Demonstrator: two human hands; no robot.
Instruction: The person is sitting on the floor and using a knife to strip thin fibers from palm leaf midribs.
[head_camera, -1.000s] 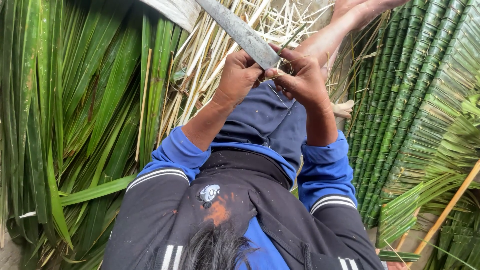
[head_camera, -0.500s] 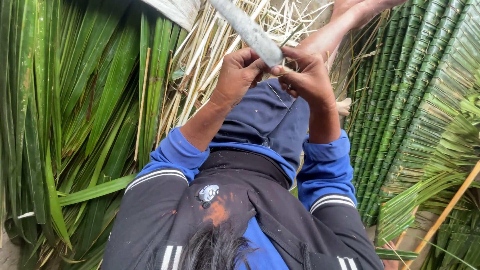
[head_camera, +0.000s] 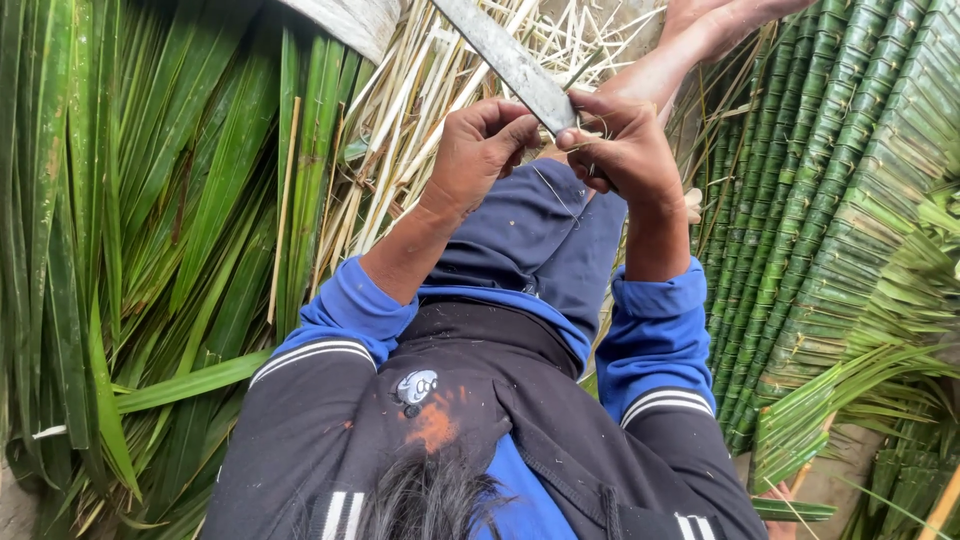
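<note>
We sat with loose palm leaves (head_camera: 150, 250) heaped on our left and woven leaf panels (head_camera: 830, 200) stacked on our right. A pile of stripped leaf ribs (head_camera: 400, 130) lay ahead, beyond our knees. The long blade (head_camera: 510, 62) slanted above it, between both hands.

Ground (head_camera: 20, 510) mostly buried. Loose green palm leaves (head_camera: 150, 250) heaped left of the left hand (head_camera: 480, 150). Pale dry leaf ribs (head_camera: 400, 150) piled beyond both hands. Woven green leaf panels (head_camera: 830, 200) lie right of the right hand (head_camera: 620, 150).
</note>
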